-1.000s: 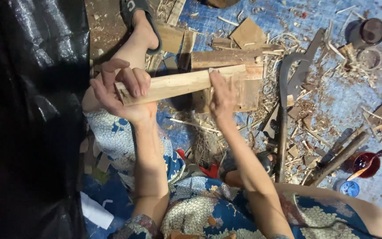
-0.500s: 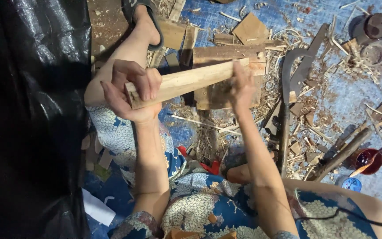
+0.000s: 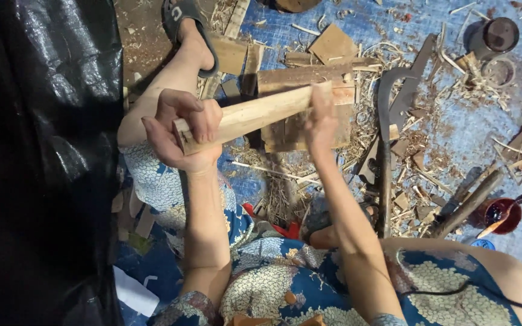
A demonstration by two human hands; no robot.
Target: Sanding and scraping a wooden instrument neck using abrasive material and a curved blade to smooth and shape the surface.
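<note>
My left hand (image 3: 182,130) is closing around the near end of a pale wooden piece (image 3: 255,115), with the fingers wrapping over the top and the thumb underneath, so the end grain is showing between them. My right hand (image 3: 320,121) is holding the far end of the same piece, palm against the side; I think this two-ended grip is keeping the wood steady and level above the ground. The piece is hanging in the air, tilted a little upward to the right, just above a darker wooden block (image 3: 306,108) that is lying on the floor, probably as a working base.

My bare leg is stretching out to the upper left, and the foot is wearing a dark sandal (image 3: 182,18). To the right of the block a long curved blade (image 3: 385,139) with a dark handle is lying among shavings (image 3: 430,157) and offcuts, near enough to reach. Farther right a small red cup (image 3: 501,212) is standing, and a dark round tin (image 3: 495,36) is sitting at the top corner on the blue tarp (image 3: 472,127). A black plastic sheet (image 3: 37,157) is covering the left side.
</note>
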